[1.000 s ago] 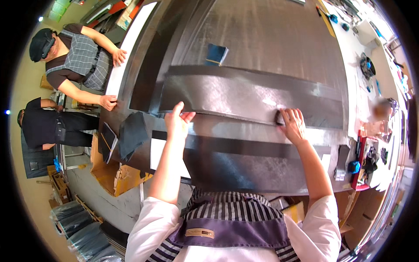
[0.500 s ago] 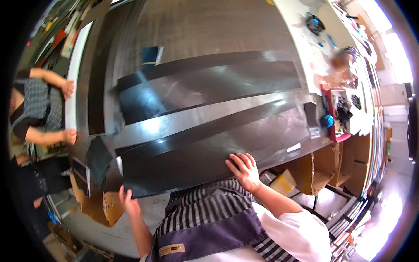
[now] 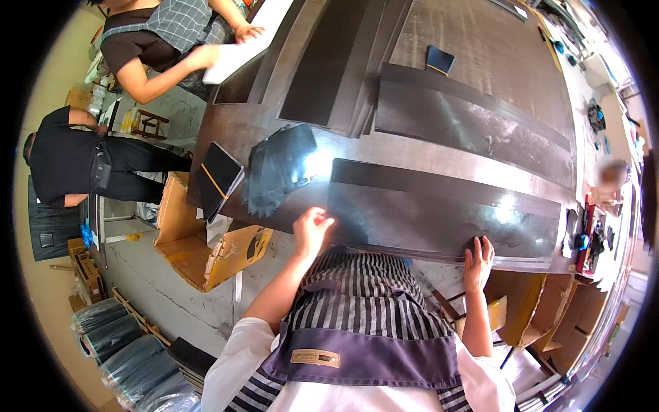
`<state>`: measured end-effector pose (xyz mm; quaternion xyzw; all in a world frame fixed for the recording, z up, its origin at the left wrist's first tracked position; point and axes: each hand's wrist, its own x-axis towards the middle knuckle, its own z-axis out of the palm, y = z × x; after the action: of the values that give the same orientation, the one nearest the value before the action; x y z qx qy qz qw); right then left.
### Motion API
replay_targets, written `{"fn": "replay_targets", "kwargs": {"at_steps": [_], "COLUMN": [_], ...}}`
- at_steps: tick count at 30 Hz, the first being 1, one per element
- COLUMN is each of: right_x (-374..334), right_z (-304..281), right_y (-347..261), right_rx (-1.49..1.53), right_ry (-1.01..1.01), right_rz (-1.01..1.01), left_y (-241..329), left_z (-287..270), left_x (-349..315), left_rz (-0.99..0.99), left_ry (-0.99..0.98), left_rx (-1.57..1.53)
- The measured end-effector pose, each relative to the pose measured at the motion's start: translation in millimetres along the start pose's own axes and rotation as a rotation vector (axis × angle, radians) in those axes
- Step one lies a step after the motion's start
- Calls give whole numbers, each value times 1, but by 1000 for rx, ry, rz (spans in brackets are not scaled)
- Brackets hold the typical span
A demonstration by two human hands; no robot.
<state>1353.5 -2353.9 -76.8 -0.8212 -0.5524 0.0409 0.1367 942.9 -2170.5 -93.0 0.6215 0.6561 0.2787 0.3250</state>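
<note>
A long dark sheet [image 3: 439, 220], glossy and leather-like, lies on the table along its near edge, over at least one similar layer. At its left end is my left hand [image 3: 310, 233], with fingers curled and pressed together. Whether they pinch anything is hidden. My right hand [image 3: 478, 264] rests on the near edge of the sheet toward its right end, fingers stretched out. Left of the sheet, a fanned pile of small dark pieces [image 3: 278, 165] lies near a black banded stack [image 3: 218, 180].
More long dark sheets [image 3: 473, 120] lie farther back, with a small dark-blue banded bundle [image 3: 439, 60] beyond. A co-worker's hands [image 3: 247, 32] touch a white strip [image 3: 240, 58] at the far left; another person [image 3: 89, 158] stands behind. Cardboard boxes [image 3: 182, 237] stand below the table's near edge.
My view has turned left, bringing more floor and the second person into sight. My left hand's fingers have curled at the sheet's left end. My right hand stays on its near edge.
</note>
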Motion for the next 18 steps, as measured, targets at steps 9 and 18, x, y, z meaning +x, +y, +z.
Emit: {"fn": "replay_targets", "kwargs": {"at_steps": [9, 18], "right_x": [-19, 40], "right_z": [9, 18], "right_y": [-10, -127], "right_rx": [38, 143], "right_ry": [21, 77], "right_rz": [155, 130], "left_y": [-4, -6], "left_z": [-4, -24], "left_x": [10, 8], "left_rz": [103, 74], "left_ry": [-50, -155], "left_rx": [-5, -111]}}
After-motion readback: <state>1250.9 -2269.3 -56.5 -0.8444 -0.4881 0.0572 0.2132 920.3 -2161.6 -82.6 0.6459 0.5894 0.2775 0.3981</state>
